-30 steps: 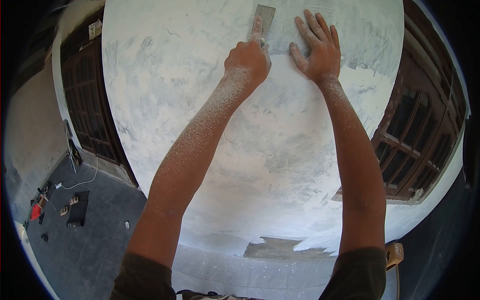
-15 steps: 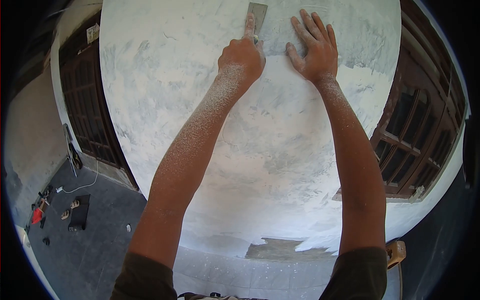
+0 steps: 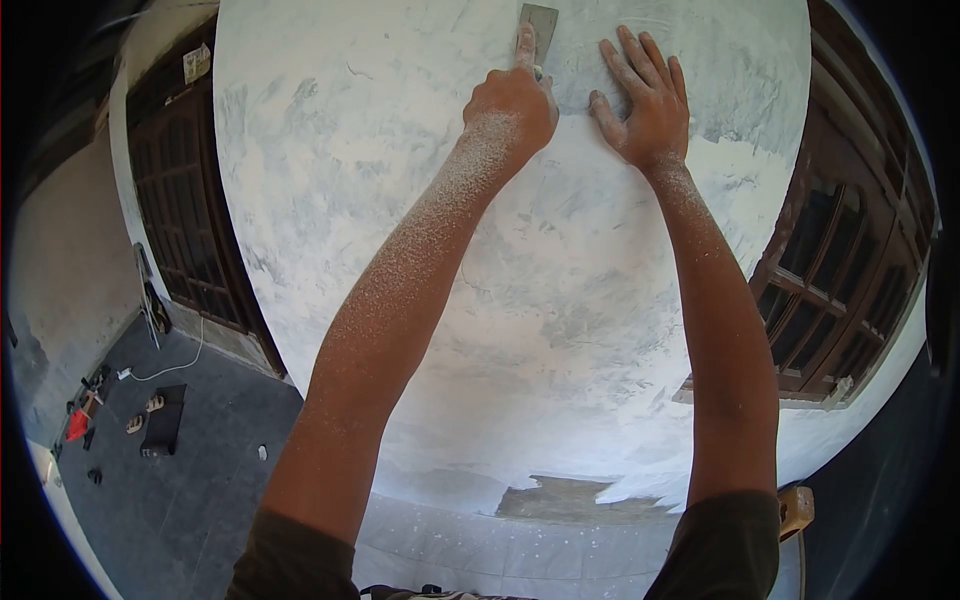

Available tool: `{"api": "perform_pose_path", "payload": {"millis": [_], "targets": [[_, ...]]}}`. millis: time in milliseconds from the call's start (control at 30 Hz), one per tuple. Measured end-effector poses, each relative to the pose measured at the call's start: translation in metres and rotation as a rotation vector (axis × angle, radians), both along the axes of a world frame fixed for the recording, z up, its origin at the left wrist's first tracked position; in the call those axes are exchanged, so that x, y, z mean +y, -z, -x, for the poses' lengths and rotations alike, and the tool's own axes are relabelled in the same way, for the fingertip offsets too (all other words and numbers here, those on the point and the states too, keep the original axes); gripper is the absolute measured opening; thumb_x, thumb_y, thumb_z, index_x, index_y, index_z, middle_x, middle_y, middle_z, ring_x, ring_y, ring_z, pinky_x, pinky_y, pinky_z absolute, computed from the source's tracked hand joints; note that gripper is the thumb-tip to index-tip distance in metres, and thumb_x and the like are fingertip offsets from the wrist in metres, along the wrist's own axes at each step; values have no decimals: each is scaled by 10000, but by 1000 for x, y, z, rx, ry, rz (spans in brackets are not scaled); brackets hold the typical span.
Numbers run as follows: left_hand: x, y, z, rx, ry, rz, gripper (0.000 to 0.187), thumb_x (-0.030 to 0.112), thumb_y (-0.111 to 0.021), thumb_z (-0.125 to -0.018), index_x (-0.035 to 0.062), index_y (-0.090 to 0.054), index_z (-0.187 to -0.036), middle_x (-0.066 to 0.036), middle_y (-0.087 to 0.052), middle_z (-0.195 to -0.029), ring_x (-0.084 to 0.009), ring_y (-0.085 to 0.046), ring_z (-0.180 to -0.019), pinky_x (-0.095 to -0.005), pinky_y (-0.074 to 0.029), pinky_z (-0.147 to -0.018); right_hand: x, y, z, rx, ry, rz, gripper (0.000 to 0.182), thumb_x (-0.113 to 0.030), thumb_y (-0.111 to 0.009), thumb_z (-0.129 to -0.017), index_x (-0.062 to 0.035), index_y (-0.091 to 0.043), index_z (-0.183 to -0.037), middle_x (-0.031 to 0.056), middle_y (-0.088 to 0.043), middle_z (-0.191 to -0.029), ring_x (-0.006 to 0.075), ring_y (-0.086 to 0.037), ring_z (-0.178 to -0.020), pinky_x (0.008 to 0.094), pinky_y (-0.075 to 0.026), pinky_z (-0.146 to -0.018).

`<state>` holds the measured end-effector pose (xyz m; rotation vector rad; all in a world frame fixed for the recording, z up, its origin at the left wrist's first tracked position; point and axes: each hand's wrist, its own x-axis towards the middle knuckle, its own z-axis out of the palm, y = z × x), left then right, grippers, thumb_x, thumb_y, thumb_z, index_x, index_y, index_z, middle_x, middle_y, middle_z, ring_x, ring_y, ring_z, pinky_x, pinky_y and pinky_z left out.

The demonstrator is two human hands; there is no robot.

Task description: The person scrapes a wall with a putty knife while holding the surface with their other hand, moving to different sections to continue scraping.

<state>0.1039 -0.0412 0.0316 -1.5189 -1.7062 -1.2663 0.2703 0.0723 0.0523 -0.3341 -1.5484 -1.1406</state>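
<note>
My left hand (image 3: 512, 100) is wrapped round a flat grey scraper (image 3: 541, 30), with one finger stretched along its blade. The blade lies against the white, patchily plastered wall (image 3: 560, 300) near the top of the view. To the right of it my right hand (image 3: 652, 112) rests flat on the same wall, fingers spread, holding nothing. White dust covers the fingers of both hands and my left forearm. The scraper's handle is mostly hidden in my left fist.
A dark wooden door (image 3: 185, 210) stands at the left and a brown framed window (image 3: 825, 290) at the right. Sandals (image 3: 145, 415), a red item (image 3: 78, 425) and a white cable (image 3: 170, 375) lie on the dark floor. A wooden piece (image 3: 796, 511) is at lower right.
My left hand and the scraper have shifted slightly right in the view. My right hand appears slightly further right and lower, and the whole background has shifted a little right too.
</note>
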Motion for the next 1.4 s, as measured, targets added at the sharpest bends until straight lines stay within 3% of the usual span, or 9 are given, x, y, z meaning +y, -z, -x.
{"api": "perform_pose_path", "payload": {"millis": [100, 433, 500, 633, 767, 900, 933, 1200, 1400], "targets": [[-4, -35, 5, -42, 60, 73, 700, 306, -499, -996, 173, -157, -1592, -237, -635, -1207, -366, -642, -1138, -459, -536, -956, 0, 1, 0, -2, -5, -5, 630, -345, -688, -835, -280, -525, -1440, -14, -427, -1550, 218, -337, -1464, 484, -192, -1230], [3, 20, -4, -39, 53, -40, 671, 302, -496, -1002, 118, -203, -1576, -245, -708, -947, -391, -711, -902, -477, -579, -852, -3, 2, 0, 0, -24, 15, 633, -338, -686, -830, -280, -526, -1439, -15, -431, -1548, 215, -334, -1465, 473, -185, -1233], [-3, -11, -3, -47, 42, 35, 699, 263, -491, -1000, 137, -140, -1591, -227, -661, -1108, -379, -668, -1050, -461, -559, -892, -1, 3, 1, 0, -20, 11, 633, -336, -689, -829, -281, -527, -1439, -16, -428, -1550, 215, -334, -1465, 472, -186, -1233], [0, -28, 2, -49, 54, 84, 700, 279, -496, -996, 137, -154, -1589, -240, -651, -1127, -372, -662, -1071, -467, -549, -914, -1, 1, 0, 3, -7, 11, 630, -335, -690, -832, -281, -528, -1438, -16, -418, -1557, 214, -328, -1467, 470, -187, -1233], [4, 39, -7, 6, 16, -70, 691, 288, -516, -1002, 113, -179, -1580, -289, -691, -892, -392, -723, -819, -510, -579, -809, -1, 1, 1, -7, -17, 14, 630, -336, -691, -830, -282, -529, -1437, -26, -418, -1556, 202, -325, -1468, 465, -190, -1234], [-8, 82, -13, -80, 104, 46, 704, 268, -528, -995, 114, -171, -1583, -259, -699, -839, -407, -718, -824, -520, -577, -807, -16, 2, 0, -19, 23, 91, 628, -329, -652, -845, -176, -516, -1438, 73, -383, -1574, 274, -289, -1482, 491, -176, -1225], [-10, 87, -14, -87, 101, 80, 707, 265, -530, -994, 113, -170, -1583, -244, -704, -826, -407, -718, -821, -519, -578, -802, -22, 3, 0, -25, 43, 171, 643, -324, -632, -833, -93, -522, -1423, 125, -369, -1577, 300, -268, -1490, 490, -163, -1224], [4, 26, -2, -18, 5, -38, 693, 300, -493, -1009, 153, -147, -1591, -249, -689, -916, -397, -707, -893, -497, -578, -818, -22, 3, -1, -31, 18, 163, 636, -316, -634, -826, -75, -537, -1406, 132, -379, -1571, 311, -277, -1484, 484, -172, -1221], [-10, 94, -14, -126, 74, 59, 695, 270, -510, -1008, 142, -150, -1589, -251, -700, -877, -401, -713, -846, -511, -577, -800, -21, 3, 0, -32, 14, 151, 624, -314, -630, -837, -72, -535, -1404, 137, -379, -1569, 310, -281, -1482, 485, -173, -1221]]}}
